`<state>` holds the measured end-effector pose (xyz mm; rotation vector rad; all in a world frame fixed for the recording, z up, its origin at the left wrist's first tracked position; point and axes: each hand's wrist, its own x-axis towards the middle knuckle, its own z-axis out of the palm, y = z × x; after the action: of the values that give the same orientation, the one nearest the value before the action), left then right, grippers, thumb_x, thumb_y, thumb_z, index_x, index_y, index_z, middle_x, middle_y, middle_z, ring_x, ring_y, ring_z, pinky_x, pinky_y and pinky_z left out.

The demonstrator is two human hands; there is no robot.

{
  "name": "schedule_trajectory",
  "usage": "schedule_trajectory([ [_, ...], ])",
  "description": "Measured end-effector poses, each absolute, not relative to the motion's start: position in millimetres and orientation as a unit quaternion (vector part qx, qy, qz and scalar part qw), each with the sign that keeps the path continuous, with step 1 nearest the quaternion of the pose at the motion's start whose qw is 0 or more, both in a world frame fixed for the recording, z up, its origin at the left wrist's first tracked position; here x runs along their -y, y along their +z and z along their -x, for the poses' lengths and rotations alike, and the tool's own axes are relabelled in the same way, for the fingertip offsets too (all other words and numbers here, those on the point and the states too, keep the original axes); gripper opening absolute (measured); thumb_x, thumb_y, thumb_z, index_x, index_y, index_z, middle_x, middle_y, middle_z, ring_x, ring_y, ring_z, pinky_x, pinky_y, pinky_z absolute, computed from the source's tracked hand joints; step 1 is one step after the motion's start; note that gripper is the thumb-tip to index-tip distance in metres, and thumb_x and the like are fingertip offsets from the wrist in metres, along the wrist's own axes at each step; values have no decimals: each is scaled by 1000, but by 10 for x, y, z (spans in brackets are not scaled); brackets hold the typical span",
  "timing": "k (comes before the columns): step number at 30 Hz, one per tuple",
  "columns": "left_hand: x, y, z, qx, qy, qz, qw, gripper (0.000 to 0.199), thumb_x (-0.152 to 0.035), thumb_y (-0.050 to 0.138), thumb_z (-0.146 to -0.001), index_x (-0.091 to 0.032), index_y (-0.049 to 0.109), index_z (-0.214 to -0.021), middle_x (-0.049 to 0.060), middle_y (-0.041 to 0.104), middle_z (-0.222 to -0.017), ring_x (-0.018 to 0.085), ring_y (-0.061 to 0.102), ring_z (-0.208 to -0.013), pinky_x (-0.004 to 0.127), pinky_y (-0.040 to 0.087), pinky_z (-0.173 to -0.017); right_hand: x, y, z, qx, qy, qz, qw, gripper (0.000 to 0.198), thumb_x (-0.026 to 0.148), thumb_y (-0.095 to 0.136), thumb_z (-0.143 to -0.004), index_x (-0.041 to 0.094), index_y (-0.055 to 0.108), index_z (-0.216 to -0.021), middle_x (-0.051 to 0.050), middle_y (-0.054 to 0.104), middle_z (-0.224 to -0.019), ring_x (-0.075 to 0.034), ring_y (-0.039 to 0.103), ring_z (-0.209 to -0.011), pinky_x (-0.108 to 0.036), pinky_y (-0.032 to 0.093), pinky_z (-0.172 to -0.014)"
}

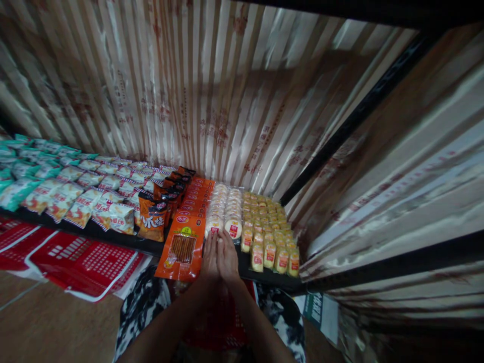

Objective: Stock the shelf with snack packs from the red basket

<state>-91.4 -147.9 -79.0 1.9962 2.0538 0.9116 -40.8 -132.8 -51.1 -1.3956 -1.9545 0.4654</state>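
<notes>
black-and-white trousers (pixel 145 300) nearest. left hand (pixel 210 255) and right hand (pixel 227 256) next, side by side, unclenched, fingers straight and together. orange stick packet (pixel 183 248) just left, overhanging edge of black shelf (pixel 245 267). at fingertips, i log on remote view two columns of white round packs (pixel 231 212); yellow packs (pixel 269 234) just right. pleated sheeting (pixel 227 96) hangs behind rows.

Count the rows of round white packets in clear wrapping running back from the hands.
2. The left row runs beside the flat orange plastic packets; the right row, beside the small yellow-wrapped packets. The left hand and right hand may hide some packets in front.
</notes>
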Motion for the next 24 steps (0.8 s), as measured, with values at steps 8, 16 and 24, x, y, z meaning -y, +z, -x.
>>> schedule_trajectory([
  [8, 1545, -632, 1117, -701, 261, -664, 0, 48, -13, 34, -85, -4, 40, -132, 20, 32, -143, 29, 19, -136, 47, 28, -108, 1101, -573, 157, 774, 126, 533, 318, 50, 29, 24, -92, 6, 43, -132, -16, 29, -145, -21, 18, -137, -44, 24, -109],
  [16, 1490, -599, 1207, -692, 206, -691, -40, 53, -21, 39, -84, -3, 38, -133, 21, 31, -142, 29, 20, -136, 50, 21, -109, 1063, -754, 151, 825, 27, 511, 242, 52, 19, 30, -88, -2, 32, -136, -21, 19, -147, -25, 1, -139, -46, 22, -109],
  [24, 1413, -769, 1200, -694, 193, -688, -91, 49, -23, 35, -87, -4, 40, -132, 20, 36, -140, 27, 26, -134, 46, 26, -107, 1055, -874, 187, 818, -35, 521, 242, 52, 20, 34, -88, 2, 33, -137, -18, 17, -148, -26, 5, -139, -46, 23, -109],
])
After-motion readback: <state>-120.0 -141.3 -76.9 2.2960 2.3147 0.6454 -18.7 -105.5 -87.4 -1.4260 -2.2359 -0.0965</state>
